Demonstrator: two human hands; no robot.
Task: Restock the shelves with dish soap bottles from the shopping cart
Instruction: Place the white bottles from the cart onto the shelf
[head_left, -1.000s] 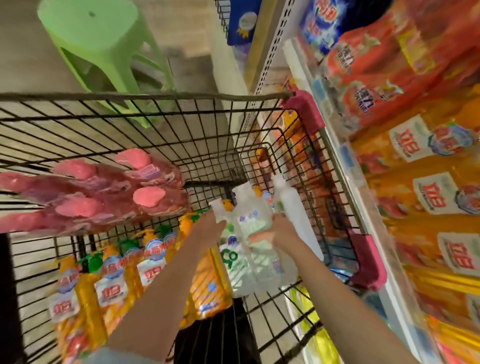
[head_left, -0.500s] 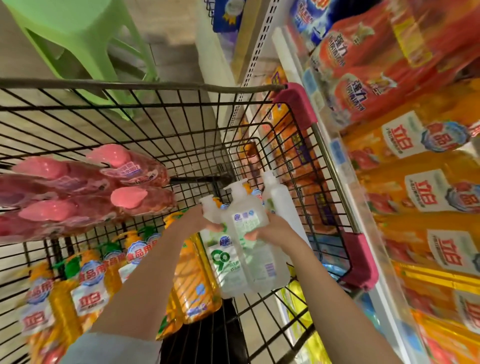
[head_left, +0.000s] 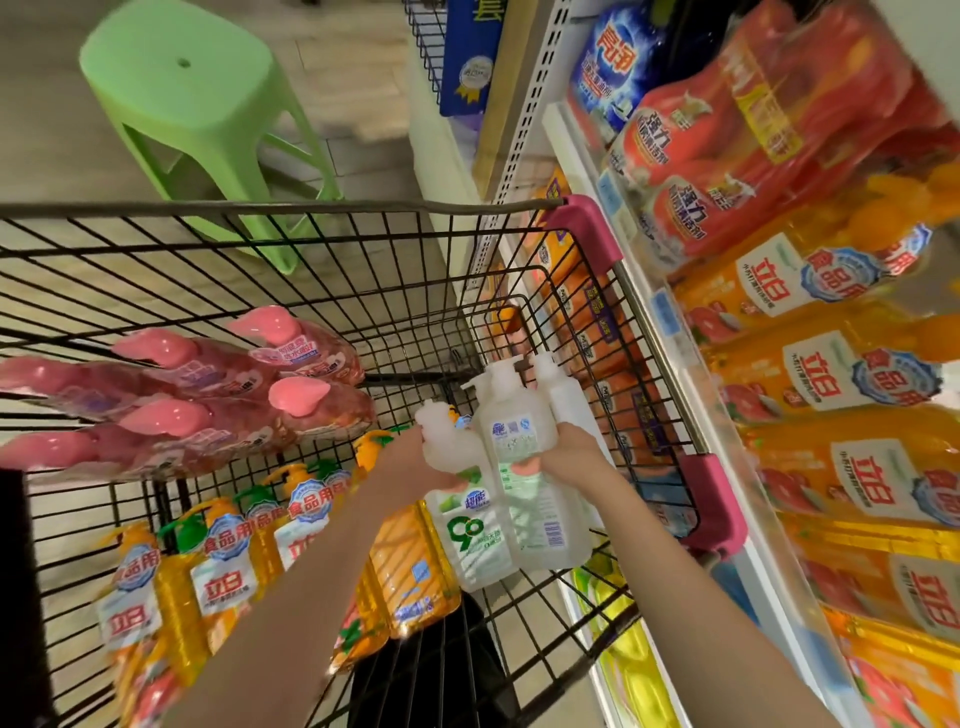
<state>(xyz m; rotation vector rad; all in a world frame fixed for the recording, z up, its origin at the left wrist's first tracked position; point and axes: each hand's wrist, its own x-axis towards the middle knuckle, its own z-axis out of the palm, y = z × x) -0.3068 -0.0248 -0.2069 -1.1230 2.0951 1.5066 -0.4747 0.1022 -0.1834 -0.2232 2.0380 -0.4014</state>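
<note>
Three clear pump bottles (head_left: 524, 519) of dish soap are bunched upright in the air above the shopping cart (head_left: 260, 209), on the side nearest the shelf (head_left: 670, 322). The left hand (head_left: 410, 460) has its fingers curled round the shoulder of the green-labelled bottle (head_left: 470, 535), just under its pump. The right hand (head_left: 574, 457) grips the middle bottle (head_left: 511, 436) at its waist, thumb laid across the front label. A white bottle (head_left: 561, 400) stands close behind that one, but I cannot tell whether the right hand's fingers hold it too or it is only pressed into the bunch. These bottles look full, so each is probably heavy for its size. The plastic is likely smooth and a little yielding, which makes a bare wall slippery where no label gives the skin purchase. The pump heads look like the weak point and should not bear the load. The shoulder and the narrowed waist are the sound places to hold, ideally with a palm under the base when several travel together. Deeper in the basket stand orange soap bottles (head_left: 223, 561) with green pumps, and a wrapped pack of pink bottles (head_left: 208, 395) lies on the raised rack at the left. The shelf to the right carries rows of orange bottles (head_left: 831, 364) lying label-out beneath red refill pouches (head_left: 727, 156). A green stool (head_left: 192, 104) stands on the floor beyond the cart.
</note>
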